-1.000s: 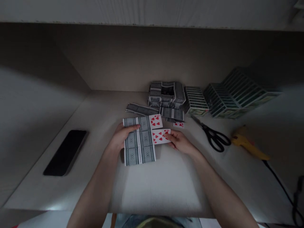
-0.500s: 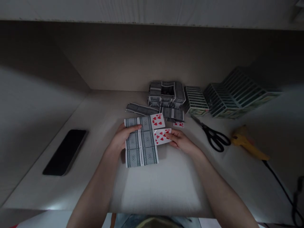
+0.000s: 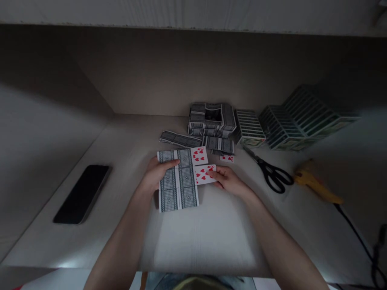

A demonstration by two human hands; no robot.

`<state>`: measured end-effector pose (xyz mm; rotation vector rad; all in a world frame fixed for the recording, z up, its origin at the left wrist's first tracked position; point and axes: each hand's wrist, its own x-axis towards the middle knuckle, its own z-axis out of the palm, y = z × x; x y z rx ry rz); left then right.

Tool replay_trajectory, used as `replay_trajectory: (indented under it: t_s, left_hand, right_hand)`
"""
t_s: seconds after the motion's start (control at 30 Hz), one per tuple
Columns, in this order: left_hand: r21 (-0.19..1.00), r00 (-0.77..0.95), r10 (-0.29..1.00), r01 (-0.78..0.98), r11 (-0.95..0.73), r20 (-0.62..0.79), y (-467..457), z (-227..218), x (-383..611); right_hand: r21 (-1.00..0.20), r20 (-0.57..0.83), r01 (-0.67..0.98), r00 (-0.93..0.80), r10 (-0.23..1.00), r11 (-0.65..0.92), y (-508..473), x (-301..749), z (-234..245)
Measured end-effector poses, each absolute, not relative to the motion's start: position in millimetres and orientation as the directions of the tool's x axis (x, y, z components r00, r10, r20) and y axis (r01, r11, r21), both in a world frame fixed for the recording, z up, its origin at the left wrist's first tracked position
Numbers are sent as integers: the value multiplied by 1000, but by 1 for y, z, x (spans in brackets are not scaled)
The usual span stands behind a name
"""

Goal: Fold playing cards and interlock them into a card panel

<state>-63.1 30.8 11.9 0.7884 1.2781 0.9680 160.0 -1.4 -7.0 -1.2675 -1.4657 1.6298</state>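
My left hand [image 3: 159, 172] grips the left edge of a panel of joined playing cards [image 3: 179, 186], thumb on top, patterned backs facing up. At the panel's right side an eight of hearts [image 3: 203, 174] lies face up, its left end against or under the panel; I cannot tell which. The fingers of my right hand [image 3: 225, 177] are closed on that card's right end. Just above it, another heart card [image 3: 200, 155], which looks like a nine, juts out from the panel's upper right side.
Behind the panel lie folded card strips [image 3: 181, 139] and a box-like card structure [image 3: 211, 119]. Slatted card stacks [image 3: 298, 121] stand at the right back. Black scissors [image 3: 273, 177] and a yellow glue gun [image 3: 317, 186] with a cord lie right; a phone [image 3: 83, 194] lies left.
My right hand has moved slightly left with the eight of hearts, bringing it closer in to the panel and straighter. The left hand keeps its grip with barely any movement.
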Motion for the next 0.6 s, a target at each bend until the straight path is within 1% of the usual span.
replay_trajectory:
  t_s: [0.13,0.27,0.47,0.6]
  left_hand:
    - [917,24,926,-127,378,-378,31,10,-61]
    - [903,4,911,-134,409,-412,30,11,-58]
    - [898,8,909,-152,413,-417,28,11,-54]
    - [893,31,907,-167,418,-419,27,11,-53]
  right_hand:
    - [-957,-270,204,-362,892,-206,-1,161,-10]
    - [-953,-277,217,-358,891,-209,-2,161,-15]
    - [-942,-323,214,-390,862,-257,-2,159,-20]
    - [-941,-329,213,-412,850,-261,-2,158,-19]
